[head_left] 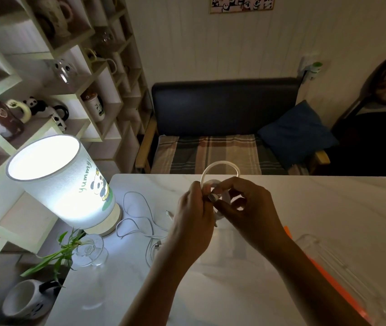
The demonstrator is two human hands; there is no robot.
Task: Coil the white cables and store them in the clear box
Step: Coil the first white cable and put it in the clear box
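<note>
Coiling is under way: the left hand (193,208) and right hand (246,203) both pinch a looped white cable (220,164) above the counter (328,208). A second cable (138,217) lies loose beside the lit lamp (62,182). Next comes finishing the wrap, then reaching right to the clear box (342,267). A sofa (222,102) stands behind.

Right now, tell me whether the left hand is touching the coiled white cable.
Touching. The head view shows the left hand pinching the coiled white cable, beside the right hand.

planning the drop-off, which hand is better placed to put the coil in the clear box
Right, probably. The clear box lies beside the right hand's forearm, while the left hand is on the far side; both hold the coiled white cable.
</note>
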